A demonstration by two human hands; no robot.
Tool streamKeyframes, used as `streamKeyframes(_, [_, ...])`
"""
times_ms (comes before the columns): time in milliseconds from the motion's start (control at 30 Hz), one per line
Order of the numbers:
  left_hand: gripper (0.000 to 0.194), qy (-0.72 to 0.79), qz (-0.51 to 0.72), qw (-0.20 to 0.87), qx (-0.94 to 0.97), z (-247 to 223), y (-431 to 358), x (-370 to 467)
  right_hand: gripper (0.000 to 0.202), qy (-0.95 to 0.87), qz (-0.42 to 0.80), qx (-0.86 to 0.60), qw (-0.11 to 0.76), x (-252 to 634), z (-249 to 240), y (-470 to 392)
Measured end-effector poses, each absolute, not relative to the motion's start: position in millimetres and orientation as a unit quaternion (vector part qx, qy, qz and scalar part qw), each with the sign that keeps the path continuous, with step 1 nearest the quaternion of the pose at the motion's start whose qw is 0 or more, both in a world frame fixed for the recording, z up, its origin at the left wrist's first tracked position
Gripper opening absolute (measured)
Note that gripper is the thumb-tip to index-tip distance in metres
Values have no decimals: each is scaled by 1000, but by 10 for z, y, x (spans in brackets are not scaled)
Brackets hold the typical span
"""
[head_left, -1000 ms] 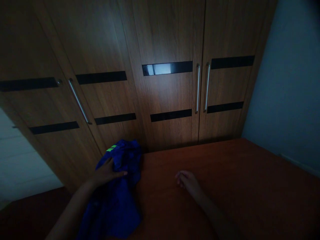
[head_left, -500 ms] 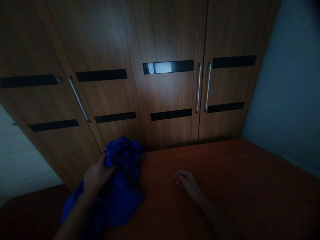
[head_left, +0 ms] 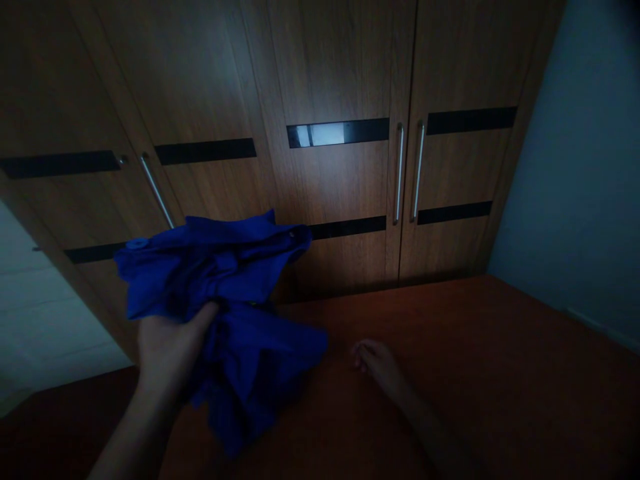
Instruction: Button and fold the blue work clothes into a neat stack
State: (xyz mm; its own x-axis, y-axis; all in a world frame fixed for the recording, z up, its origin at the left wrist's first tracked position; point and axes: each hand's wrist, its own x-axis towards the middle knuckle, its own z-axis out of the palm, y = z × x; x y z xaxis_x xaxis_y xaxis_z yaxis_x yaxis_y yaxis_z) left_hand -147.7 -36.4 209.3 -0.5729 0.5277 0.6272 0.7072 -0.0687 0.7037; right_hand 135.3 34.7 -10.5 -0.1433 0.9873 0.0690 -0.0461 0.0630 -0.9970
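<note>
My left hand [head_left: 173,340] is closed around the gathered middle of a crumpled blue garment [head_left: 260,340], with the thumb on top and the other fingers hidden by the cloth. The garment is lifted, its upper part spread out in front of the wardrobe and its lower folds hanging over the brown surface. A button shows at its upper left edge. To the right of the cloth and apart from it, my right hand [head_left: 377,363] is low over the brown surface [head_left: 480,347], fingers curled in, with nothing visible in them.
A wooden wardrobe [head_left: 330,180] with dark strips and long metal handles [head_left: 400,173] stands behind the brown surface, its doors closed. A pale blue wall [head_left: 585,180] rises at the right. White wall [head_left: 40,320] shows at the left.
My left hand has raised the blue garment, moving slightly left, and the cloth has opened out wider across the wardrobe front. My right hand has stayed nearly still.
</note>
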Motion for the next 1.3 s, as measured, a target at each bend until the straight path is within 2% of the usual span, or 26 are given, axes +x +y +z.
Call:
streamKeyframes(133, [61, -560, -686, -170, -431, 1978, -405, -994, 29, -506, 537, -424, 525, 1473, -29, 365])
streamKeyframes(200, [62, -530, -693, -244, -422, 1805, -383, -764, 29, -477, 540, -420, 552, 1599, -2, 401])
streamKeyframes(367, [64, -551, -629, -299, -459, 1154, -286, -326, 34, -397, 550, -426, 598, 2012, -9, 498])
streamKeyframes(467, [64, -549, -569, -372, -486, 830, -250, -245, 33, -350, 574, -422, 609, 2164, -12, 503])
streamKeyframes(600, [59, -559, -510, -416, -504, 655, -222, -363, 38, -341, 623, -410, 572, 2132, 23, 461])
streamKeyframes(733, [51, -553, -483, -445, -512, 675, -187, -558, 39, -373, 607, -442, 545, 2007, 29, 463])
streamKeyframes(833, [56, -558, -489, -408, -531, 772, -154, -677, 36, -364, 590, -484, 533, 1967, 44, 498])
streamKeyframes(933, [71, -577, -491, -307, -576, 949, -108, -767, 40, -375, 605, -502, 491, 1950, 117, 522])
streamKeyframes(1033, [75, -556, -481, -209, -644, 1214, -54, -788, 41, -434, 622, -488, 433, 1901, 213, 538])
streamKeyframes(1133, [63, -517, -434, -105, -730, 1514, 12, -681, 34, -482, 614, -454, 430, 1818, 282, 576])
streamKeyframes(1300, [37, -503, -236, 15, -832, 1781, 262, -353, 27, -516, 579, -416, 476, 1720, 393, 641])
